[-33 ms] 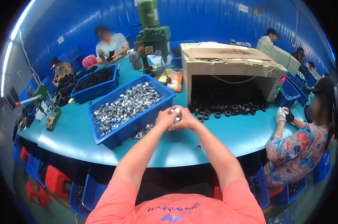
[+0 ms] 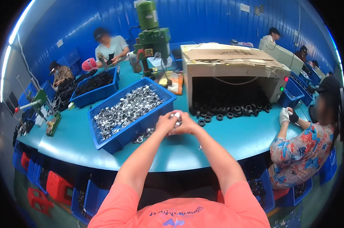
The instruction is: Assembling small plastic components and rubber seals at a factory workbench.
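Observation:
Above the front of the table my left hand and my right hand meet, fingers curled together around a few shiny metal ring parts. A pale piece shows at the top, between the fingertips. My fingers cover most of what they hold, so how many pieces there are cannot be seen. To the left stands a blue bin with a heap of silver ring-shaped parts. Several loose rings lie beside the bin, near my left wrist. One small part rests by my right forearm.
An open-fronted box machine stands beyond my hands, with black rings spilling from it. Behind the bin are a green drill press and another blue bin of black parts. A gloved co-worker sits at the right.
The whole view has shifted slightly. My hands stay together around the metal ring parts, with only a small change in the fingers.

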Demonstrator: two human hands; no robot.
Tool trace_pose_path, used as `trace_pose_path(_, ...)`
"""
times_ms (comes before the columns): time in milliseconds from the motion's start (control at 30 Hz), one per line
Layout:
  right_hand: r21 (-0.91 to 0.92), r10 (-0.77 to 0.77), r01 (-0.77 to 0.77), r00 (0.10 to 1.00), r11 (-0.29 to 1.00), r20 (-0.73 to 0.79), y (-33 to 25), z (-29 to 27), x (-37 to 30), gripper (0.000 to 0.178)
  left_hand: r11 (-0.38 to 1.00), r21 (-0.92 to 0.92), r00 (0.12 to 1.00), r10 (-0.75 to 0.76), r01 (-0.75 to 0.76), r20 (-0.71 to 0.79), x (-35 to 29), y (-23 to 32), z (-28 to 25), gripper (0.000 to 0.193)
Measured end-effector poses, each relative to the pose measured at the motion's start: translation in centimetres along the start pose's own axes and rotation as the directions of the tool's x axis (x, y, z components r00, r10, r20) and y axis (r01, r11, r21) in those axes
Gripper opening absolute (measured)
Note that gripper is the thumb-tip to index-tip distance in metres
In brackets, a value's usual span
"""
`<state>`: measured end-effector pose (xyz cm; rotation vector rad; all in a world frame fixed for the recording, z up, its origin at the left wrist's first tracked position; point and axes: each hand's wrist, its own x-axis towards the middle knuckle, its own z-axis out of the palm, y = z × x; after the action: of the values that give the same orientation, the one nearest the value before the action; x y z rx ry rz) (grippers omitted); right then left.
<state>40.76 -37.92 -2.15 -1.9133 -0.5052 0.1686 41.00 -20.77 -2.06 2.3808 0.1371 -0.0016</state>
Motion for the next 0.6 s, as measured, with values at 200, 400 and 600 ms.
trace_pose_path(200, -0.281, -0.21, 0.15, 0.958, 0.948, -0.196, 3.5, 3.4, 0.1, 0.106, 0.991, 0.131, 0.982, 0.057, -0.033, -0.181, -1.8, -1.7, 1.5, 0.058)
trace_pose_path(400, -0.467, -0.136, 0.057, 0.981, 0.883, -0.137, 1.3, 2.3, -0.6, 0.108, 0.98, 0.188, 0.958, 0.116, -0.068, -0.261, -3.8, -0.8, 1.3, 0.06)
trace_pose_path(600, -0.455, -0.141, 0.093, 0.987, 0.885, -0.074, 1.7, 0.5, -0.5, 0.115, 0.962, 0.246, 0.951, 0.183, -0.121, -0.25, -5.0, -0.9, -0.6, 0.056)
